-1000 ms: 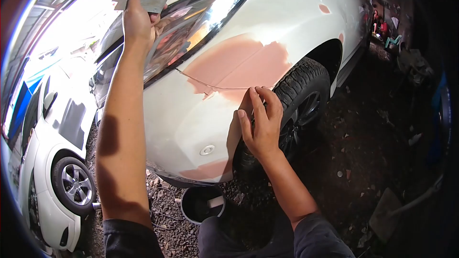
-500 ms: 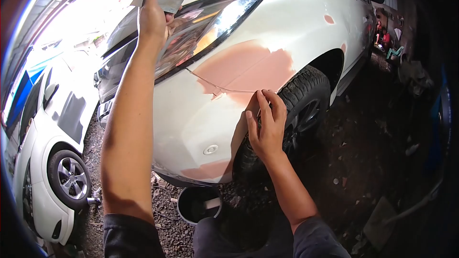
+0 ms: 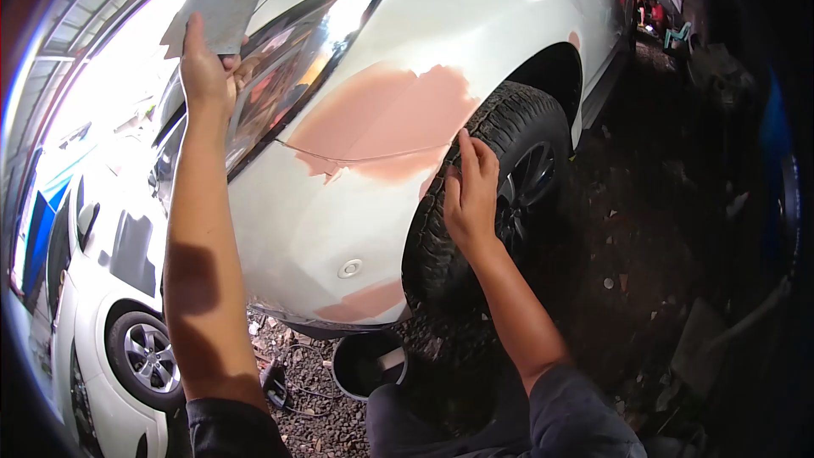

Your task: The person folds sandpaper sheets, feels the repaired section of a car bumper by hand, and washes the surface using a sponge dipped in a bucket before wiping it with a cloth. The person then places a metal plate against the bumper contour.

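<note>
Head view: pink patch (image 3: 373, 123) on white fender (image 3: 441, 17), between left hand (image 3: 208, 76) and right hand (image 3: 473, 195), long axis slanting from lower left to upper right. Right hand nearer, beside tyre-side edge, half open, fingers bent, nothing visibly held, contact unclear. Left hand raised, arm outstretched, closed on grey sheet (image 3: 222, 13), near headlight (image 3: 318, 42).

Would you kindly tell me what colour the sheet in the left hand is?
The sheet is grey, seen best in the head view.
</note>
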Available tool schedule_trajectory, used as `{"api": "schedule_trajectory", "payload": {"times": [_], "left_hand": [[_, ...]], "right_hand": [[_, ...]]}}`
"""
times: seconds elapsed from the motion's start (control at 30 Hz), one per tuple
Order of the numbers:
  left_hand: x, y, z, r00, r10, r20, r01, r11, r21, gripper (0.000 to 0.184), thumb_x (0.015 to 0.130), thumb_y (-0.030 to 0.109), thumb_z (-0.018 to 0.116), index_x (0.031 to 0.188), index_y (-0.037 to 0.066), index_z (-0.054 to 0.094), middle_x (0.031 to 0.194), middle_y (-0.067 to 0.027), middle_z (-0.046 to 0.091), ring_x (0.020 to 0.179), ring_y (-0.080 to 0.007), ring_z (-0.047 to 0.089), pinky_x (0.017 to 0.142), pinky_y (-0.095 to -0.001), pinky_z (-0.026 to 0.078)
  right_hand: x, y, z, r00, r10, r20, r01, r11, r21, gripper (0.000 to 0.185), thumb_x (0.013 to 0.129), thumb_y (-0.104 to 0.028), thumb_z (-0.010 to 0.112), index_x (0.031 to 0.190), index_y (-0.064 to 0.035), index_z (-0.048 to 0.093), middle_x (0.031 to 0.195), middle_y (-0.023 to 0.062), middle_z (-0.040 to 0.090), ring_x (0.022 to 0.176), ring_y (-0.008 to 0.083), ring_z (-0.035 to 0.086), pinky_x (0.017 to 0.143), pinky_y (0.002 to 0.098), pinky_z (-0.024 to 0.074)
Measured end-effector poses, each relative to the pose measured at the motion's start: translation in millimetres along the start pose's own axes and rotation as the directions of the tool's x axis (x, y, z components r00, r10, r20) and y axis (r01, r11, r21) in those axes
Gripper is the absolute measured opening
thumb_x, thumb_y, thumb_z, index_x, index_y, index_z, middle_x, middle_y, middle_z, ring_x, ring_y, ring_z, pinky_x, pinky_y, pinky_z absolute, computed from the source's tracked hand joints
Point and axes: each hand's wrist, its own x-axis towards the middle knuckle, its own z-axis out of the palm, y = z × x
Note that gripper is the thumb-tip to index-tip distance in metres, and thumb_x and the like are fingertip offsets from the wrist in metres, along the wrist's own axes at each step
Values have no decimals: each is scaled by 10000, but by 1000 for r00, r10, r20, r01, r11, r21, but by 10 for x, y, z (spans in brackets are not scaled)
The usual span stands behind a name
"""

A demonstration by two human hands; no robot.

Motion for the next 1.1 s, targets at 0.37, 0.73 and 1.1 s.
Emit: {"api": "schedule_trajectory", "payload": {"times": [0.37,0.73,1.1], "left_hand": [[-87,44,93,999,50,16,-50,999,7,527,1013,505,453,955,8,619,666,-27,497,490,-84,333,491,-286,328],[-54,14,37,1000,9,19,-10,999,50,612,990,553,457,1002,-31,640,633,-34,487,467,-101,313,499,-343,431],[-93,28,80,997,66,50,-68,996,49,491,1020,476,465,1022,14,632,752,-42,569,516,-83,361,520,-304,408]], "right_hand": [[277,250,-30,995,-75,-59,69,992,-105,619,840,30,569,1446,-14,452,1294,208,521,1191,379,505,1022,485,395],[1208,-21,229,998,-55,-35,53,996,-71,781,1000,-412,474,1498,133,221,1584,353,163,1504,464,114,1213,545,83],[802,-431,346,999,-35,-24,33,997,-75,833,985,-460,478,1479,164,236,1559,397,160,1484,526,89,1199,580,78]]}}
